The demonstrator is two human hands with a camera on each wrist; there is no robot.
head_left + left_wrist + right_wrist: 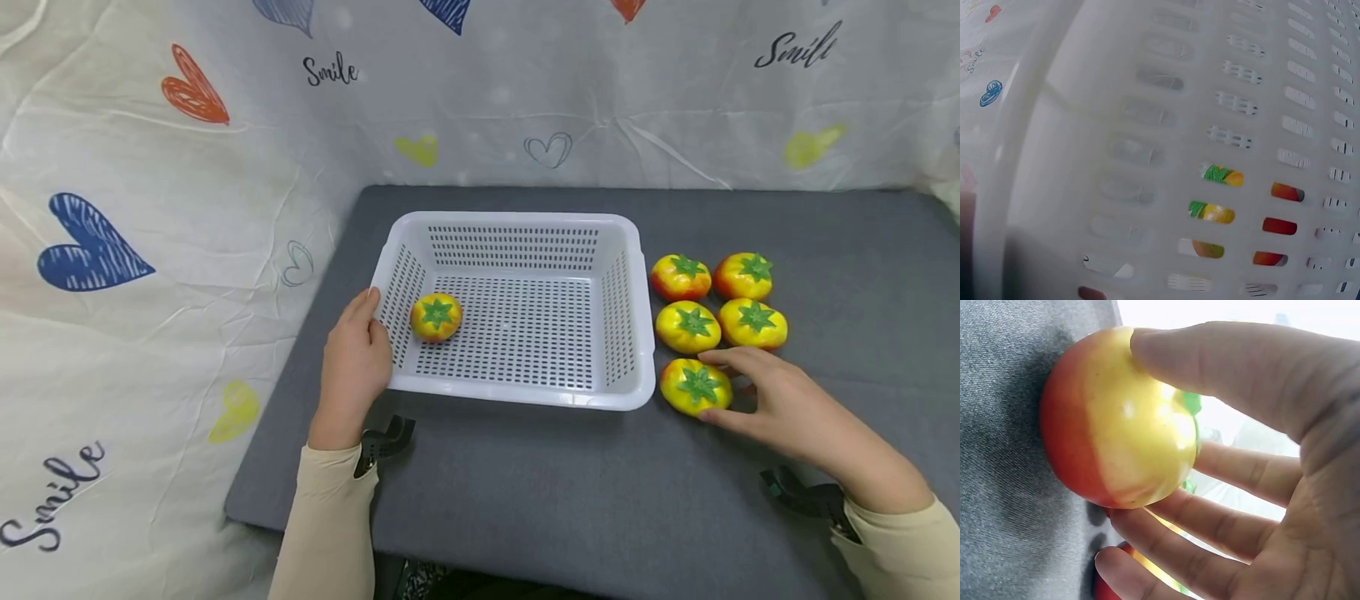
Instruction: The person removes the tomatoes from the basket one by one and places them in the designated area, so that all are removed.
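Observation:
A white perforated plastic basket (517, 396) stands on the dark table, and my left hand (356, 358) grips its left rim. One tomato (436, 317), yellow and red with a green star-shaped leaf, lies inside near the left wall. To the right of the basket, my right hand (787, 404) holds the nearest tomato (697, 387) between thumb and fingers. In the right wrist view that tomato (1116, 419) is low against the grey cloth, with the thumb (1210, 356) on one side. The left wrist view shows mostly the basket wall (1085, 125), tomato colours showing through its slots.
Several similar tomatoes sit in two short columns beyond my right hand, among them a front one (687, 327) and a back one (742, 276). A grey cloth (525, 492) covers the table. Behind and to the left hangs a white curtain (480, 100) printed with hearts.

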